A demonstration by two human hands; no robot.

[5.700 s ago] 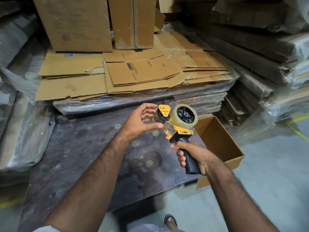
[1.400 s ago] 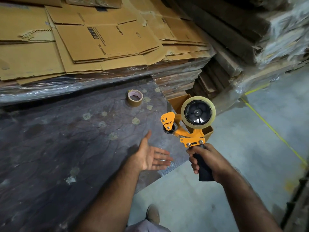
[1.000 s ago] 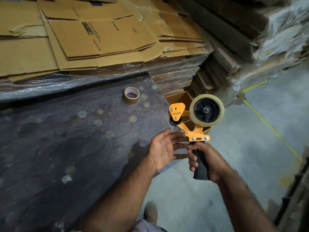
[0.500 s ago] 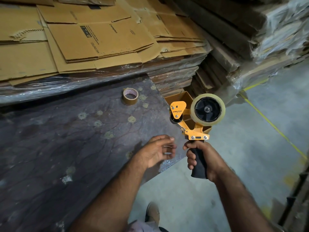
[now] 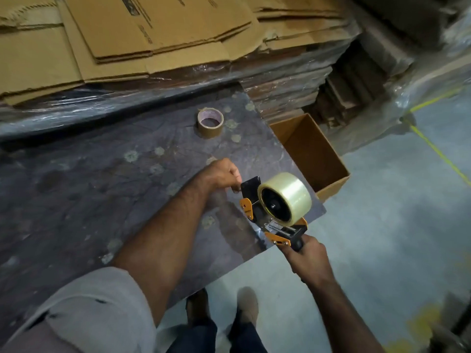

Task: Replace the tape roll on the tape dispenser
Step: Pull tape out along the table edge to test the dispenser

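The right hand [image 5: 307,258], in the lower right of the frame, is closed around the black handle of the orange tape dispenser [image 5: 274,217], which it holds just above the near corner of the dark desk [image 5: 89,179]. A clear tape roll [image 5: 289,196] sits on the dispenser's black hub — its open face turned toward the lower left of the frame. The left hand [image 5: 220,174], at centre frame, has its fingers [image 5: 233,174] curled and pinched close against the black plate at the dispenser's front end; whether they grip the plate or a loose end of tape cannot be told. Well apart, toward the upper middle of the frame, a brown tape roll [image 5: 210,122] lies flat on the desk, hole upward. An open cardboard box [image 5: 328,164] stands just beside the desk's right edge on the grey floor [image 5: 382,238]. Flattened cardboard sheets [image 5: 153,34] under plastic wrap fill the top of the frame. A yellow floor line [image 5: 438,151] runs along the right side — the person's two shoes show at bottom centre.
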